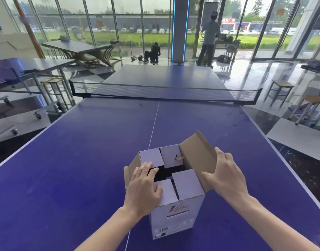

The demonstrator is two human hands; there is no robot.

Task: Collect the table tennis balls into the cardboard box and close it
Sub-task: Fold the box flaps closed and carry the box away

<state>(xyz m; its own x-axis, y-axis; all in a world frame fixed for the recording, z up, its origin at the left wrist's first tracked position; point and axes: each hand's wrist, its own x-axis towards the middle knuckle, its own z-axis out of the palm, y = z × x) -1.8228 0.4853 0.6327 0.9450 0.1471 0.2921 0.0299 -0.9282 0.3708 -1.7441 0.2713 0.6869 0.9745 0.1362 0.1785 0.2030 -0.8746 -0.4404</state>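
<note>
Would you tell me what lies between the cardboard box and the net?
Only bare table with its white centre line, per the head view.

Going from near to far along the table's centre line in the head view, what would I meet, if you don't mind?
cardboard box → net → far half of the table → pillar

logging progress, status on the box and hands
Left hand flat on small flaps. Right hand holds big side flap. Box partly open. No balls in sight.
</note>
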